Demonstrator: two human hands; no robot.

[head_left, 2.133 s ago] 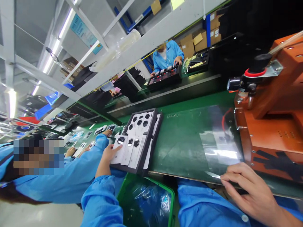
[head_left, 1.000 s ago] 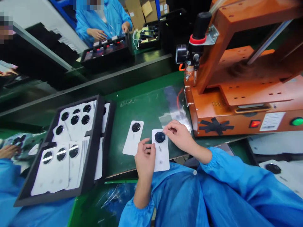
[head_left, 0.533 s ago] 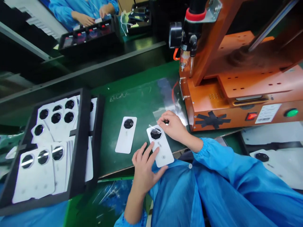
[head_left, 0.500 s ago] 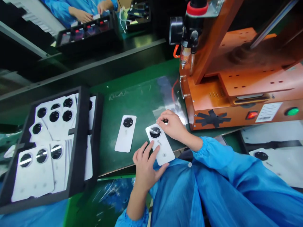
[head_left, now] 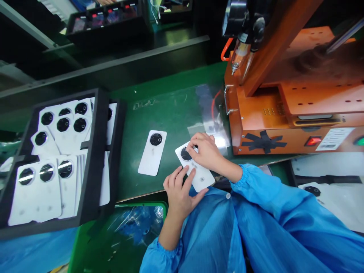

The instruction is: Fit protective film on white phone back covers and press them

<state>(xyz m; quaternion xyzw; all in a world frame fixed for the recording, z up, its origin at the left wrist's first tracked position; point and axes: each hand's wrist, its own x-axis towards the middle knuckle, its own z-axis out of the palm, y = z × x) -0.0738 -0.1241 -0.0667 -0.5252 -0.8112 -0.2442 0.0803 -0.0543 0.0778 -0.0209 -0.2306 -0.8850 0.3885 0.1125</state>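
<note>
A white phone back cover with a dark octagonal camera window lies slanted at the bench's front edge. My left hand rests at its lower left, fingers spread and fingertips touching the cover, thumb near the bottom edge. Over the cover's top right is my right hand, fingers curled and pinched together beside the camera window, partly hiding it. Whatever the pinch holds, if anything, is too small to make out. To the left a second white phone back cover lies flat on the green mat, apart from both hands.
A black foam tray of several white covers stands at left. An orange press machine with a lit red switch occupies the right. Clear film lies behind my right hand. Below the bench edge is a green bin with plastic scraps.
My right hand has moved from the cover's top right corner inward over the camera window. The left hand stays on the cover. The head view has tilted down and shifted slightly.
</note>
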